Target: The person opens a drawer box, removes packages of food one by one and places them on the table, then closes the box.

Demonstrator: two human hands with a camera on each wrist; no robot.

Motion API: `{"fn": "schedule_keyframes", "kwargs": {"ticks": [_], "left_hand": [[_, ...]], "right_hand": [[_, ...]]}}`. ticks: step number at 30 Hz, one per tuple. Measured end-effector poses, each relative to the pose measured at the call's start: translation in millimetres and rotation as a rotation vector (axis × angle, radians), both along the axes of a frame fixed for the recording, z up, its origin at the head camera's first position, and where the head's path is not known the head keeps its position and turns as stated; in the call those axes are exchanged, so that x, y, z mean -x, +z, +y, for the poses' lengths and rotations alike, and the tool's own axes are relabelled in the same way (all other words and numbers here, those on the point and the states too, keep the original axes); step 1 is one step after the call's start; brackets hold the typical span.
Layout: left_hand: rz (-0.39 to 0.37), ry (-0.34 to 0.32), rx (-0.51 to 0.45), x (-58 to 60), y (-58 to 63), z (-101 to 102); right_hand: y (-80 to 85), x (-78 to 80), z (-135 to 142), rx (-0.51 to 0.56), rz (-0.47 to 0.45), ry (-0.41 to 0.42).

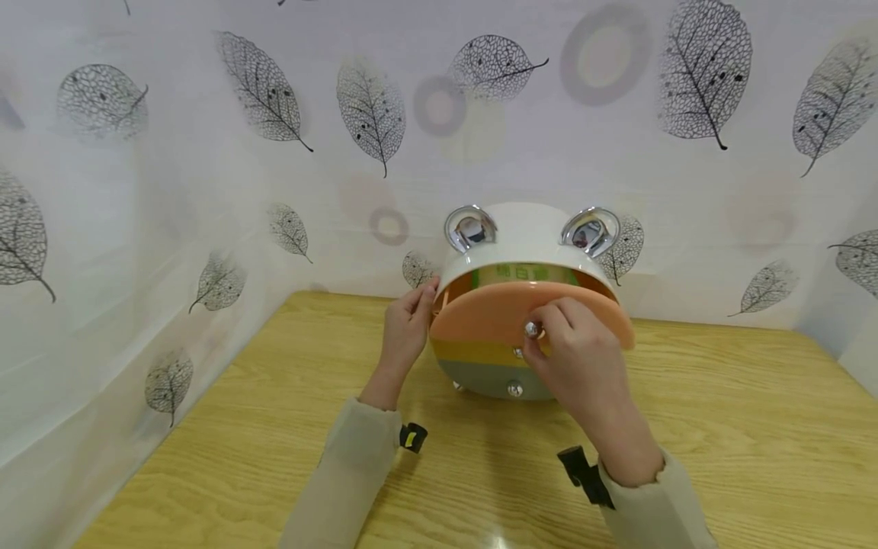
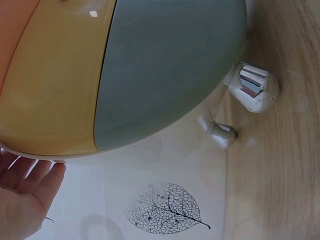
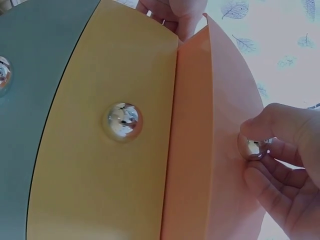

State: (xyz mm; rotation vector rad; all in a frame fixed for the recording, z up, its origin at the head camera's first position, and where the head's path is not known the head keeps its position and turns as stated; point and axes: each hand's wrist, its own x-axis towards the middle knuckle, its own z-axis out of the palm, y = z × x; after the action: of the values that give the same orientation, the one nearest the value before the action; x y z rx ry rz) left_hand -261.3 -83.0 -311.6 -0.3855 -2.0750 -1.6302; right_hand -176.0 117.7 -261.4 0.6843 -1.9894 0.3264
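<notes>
A small rounded drawer cabinet point(image 1: 524, 229) stands on short silver feet, with a white shell and two chrome rings on top. Its orange top drawer point(image 1: 480, 314) is pulled partly out. My right hand point(image 1: 583, 358) pinches that drawer's round silver knob point(image 3: 254, 147) between thumb and fingers. Inside the drawer lies a green-and-yellowish package point(image 1: 524, 272) with green characters, its lower part hidden by the drawer front. My left hand point(image 1: 406, 324) rests against the cabinet's left side, fingers point(image 2: 47, 182) extended along the edge. Below are a yellow drawer point(image 3: 107, 165) and a grey-green drawer point(image 2: 170, 65), both closed.
The cabinet stands on a wood-grain table point(image 1: 274, 457), near its back edge. Behind and to the left hangs a pale curtain-like sheet point(image 1: 315, 198) printed with leaves and rings. Black straps with small devices point(image 1: 586, 476) sit at both sleeve cuffs.
</notes>
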Motion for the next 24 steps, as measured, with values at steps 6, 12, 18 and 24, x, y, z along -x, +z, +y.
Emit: {"fn": "schedule_keyframes", "kwargs": {"ticks": [6, 12, 18, 24], "left_hand": [[-0.009, -0.002, -0.006, -1.0, 0.1, 0], [-0.007, 0.000, -0.002, -1.6, 0.6, 0], [-0.013, 0.002, -0.005, -1.2, 0.2, 0], [-0.002, 0.028, 0.020, -0.5, -0.3, 0]], "right_hand": [[1.4, -4.3, 0, -0.015, -0.004, 0.005], [3.0, -7.8, 0, -0.042, 0.001, -0.010], [4.0, -12.0, 1, -0.066, -0.020, -0.007], [5.7, -15.9, 2, -0.090, -0.014, -0.008]]}}
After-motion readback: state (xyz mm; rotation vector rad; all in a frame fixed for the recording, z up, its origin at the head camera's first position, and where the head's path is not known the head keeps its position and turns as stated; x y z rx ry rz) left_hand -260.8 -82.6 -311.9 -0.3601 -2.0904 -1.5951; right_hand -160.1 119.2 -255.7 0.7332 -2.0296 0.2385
